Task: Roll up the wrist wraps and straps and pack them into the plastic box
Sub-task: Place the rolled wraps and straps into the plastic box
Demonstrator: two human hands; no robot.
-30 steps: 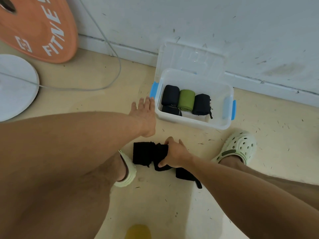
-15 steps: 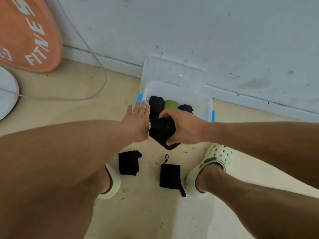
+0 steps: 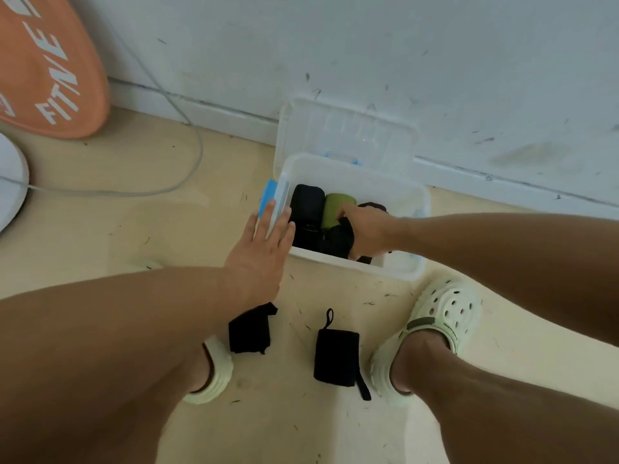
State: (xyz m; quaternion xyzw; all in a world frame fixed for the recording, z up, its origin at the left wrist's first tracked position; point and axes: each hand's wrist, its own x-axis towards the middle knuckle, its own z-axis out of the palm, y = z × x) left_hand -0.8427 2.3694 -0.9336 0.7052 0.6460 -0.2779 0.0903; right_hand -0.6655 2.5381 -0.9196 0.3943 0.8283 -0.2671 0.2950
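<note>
The clear plastic box with blue latches stands on the floor by the wall, its lid leaning open behind it. Inside lie a black roll, a green roll and more black rolls. My right hand is inside the box, gripping a black wrap at its front. My left hand rests flat with straight fingers against the box's left end. Two black wraps lie on the floor between my feet: one on the left, one with a loop on the right.
An orange weight plate leans on the wall at far left, beside a white disc with a grey cable trailing over the floor. My pale green clogs stand either side of the loose wraps.
My right hand lifted a black wrap off the floor and carried it into the box. My left hand slid forward to the box's left end.
</note>
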